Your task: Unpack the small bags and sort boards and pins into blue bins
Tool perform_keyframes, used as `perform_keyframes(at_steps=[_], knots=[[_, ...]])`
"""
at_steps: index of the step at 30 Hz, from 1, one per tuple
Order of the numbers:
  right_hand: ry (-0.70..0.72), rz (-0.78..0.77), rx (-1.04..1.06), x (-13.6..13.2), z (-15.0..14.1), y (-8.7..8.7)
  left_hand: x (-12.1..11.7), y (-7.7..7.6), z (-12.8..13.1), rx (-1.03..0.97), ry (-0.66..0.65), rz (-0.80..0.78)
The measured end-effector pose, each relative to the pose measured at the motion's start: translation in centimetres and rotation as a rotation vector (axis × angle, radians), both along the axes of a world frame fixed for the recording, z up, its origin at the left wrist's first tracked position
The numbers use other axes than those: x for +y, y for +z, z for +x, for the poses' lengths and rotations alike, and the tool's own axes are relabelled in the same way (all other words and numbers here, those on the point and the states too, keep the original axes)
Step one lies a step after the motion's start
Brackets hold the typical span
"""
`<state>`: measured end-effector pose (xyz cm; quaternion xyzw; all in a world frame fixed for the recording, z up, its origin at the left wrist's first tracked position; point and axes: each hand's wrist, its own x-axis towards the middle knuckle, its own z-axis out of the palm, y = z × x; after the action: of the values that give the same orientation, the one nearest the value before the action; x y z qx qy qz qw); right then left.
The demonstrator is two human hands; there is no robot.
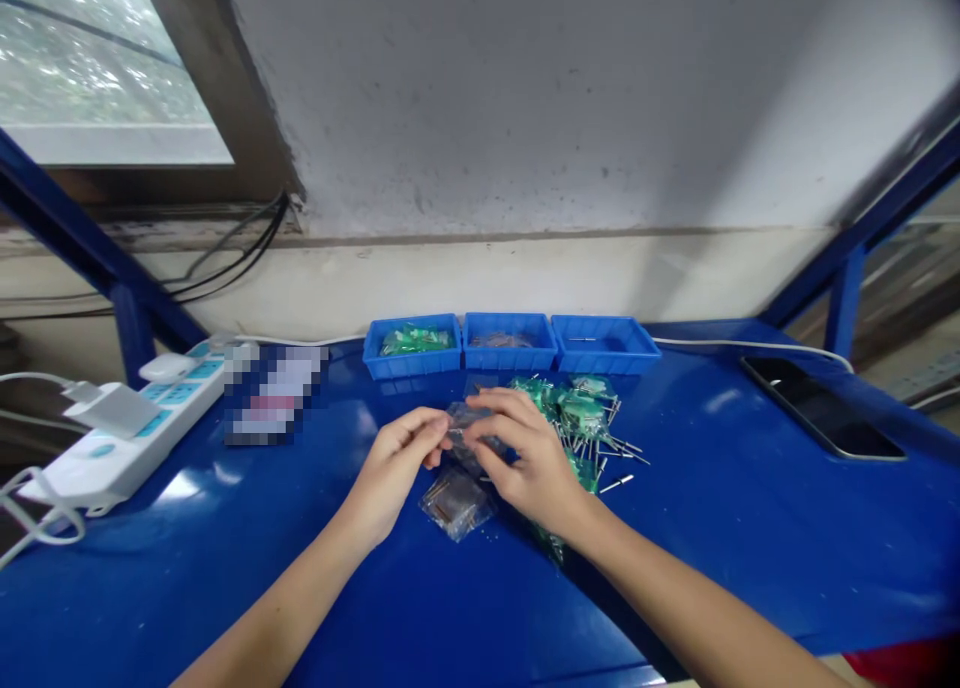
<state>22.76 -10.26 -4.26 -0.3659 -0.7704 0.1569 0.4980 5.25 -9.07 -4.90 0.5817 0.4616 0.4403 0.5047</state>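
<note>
A small clear plastic bag [463,436] is held up between my two hands above the table. My left hand [397,458] pinches its left side between thumb and fingers. My right hand [536,463] has its fingers curled over the right side of the bag. Just below lie more small clear bags [456,505] with thin brownish pieces inside. Beside my right hand is a heap of green-and-clear packets [583,414], partly hidden by that hand. Loose slim metal pins with thicker ends [619,483], resembling blind rivets, stick out around the heap.
Along the back stand three blue bins: the left bin [412,367] with green packets, the middle bin [510,358] with clear bags, the right bin [606,362] with a thin pin. A power strip [112,458] lies left, a phone [821,408] right.
</note>
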Motion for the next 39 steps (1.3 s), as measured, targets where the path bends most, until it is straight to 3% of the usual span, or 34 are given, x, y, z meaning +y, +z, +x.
perform_keyframes(at_steps=[2, 4, 8, 11, 15, 20, 21, 23, 25, 28, 32, 36, 39], knots=[[-0.067, -0.03, -0.034, -0.1, 0.0, 0.0, 0.0, 0.0, -0.1, 0.05, 0.058, 0.095], [-0.092, -0.165, 0.002, 0.0, 0.0, 0.1, -0.1, 0.0, -0.1, 0.172, 0.114, 0.289], [0.085, -0.58, 0.235, 0.2, -0.3, 0.5, -0.5, 0.1, 0.0, 0.437, 0.074, 0.739], [0.126, -0.736, 0.393, 0.6, -0.7, 0.4, -0.8, -0.1, 0.2, 0.549, 0.009, 0.873], [-0.054, -0.584, 0.56, 2.2, 0.7, 1.0, -0.8, -0.4, 0.2, 0.703, -0.008, 0.683], [-0.39, -0.098, 0.781, 4.4, 5.4, 4.8, 0.1, -1.4, -0.1, 0.965, 0.062, 0.427], [-0.48, 0.051, 0.758, 4.8, 6.1, 5.4, 0.3, -1.6, -0.1, 0.984, 0.06, 0.412], [-0.615, 0.292, 0.514, 5.4, 7.0, 5.8, 0.6, -1.9, -0.1, 0.987, 0.056, 0.393], [-0.643, 0.381, 0.176, 6.1, 7.1, 4.8, 0.8, -1.9, 0.0, 0.955, 0.064, 0.369], [-0.579, 0.261, -0.124, 6.7, 6.2, 1.5, 1.0, -1.6, -0.2, 0.858, 0.104, 0.302], [-0.455, 0.08, -0.21, 5.7, 4.2, -1.9, 1.1, -1.0, -0.6, 0.58, 0.098, 0.263], [-0.276, -0.048, -0.108, 3.9, 2.2, -1.7, 0.5, -0.5, -0.3, 0.449, 0.061, 0.44], [-0.154, -0.322, 0.069, 2.8, 0.8, -1.0, -0.3, -0.2, 0.1, 0.444, 0.04, 0.603]])
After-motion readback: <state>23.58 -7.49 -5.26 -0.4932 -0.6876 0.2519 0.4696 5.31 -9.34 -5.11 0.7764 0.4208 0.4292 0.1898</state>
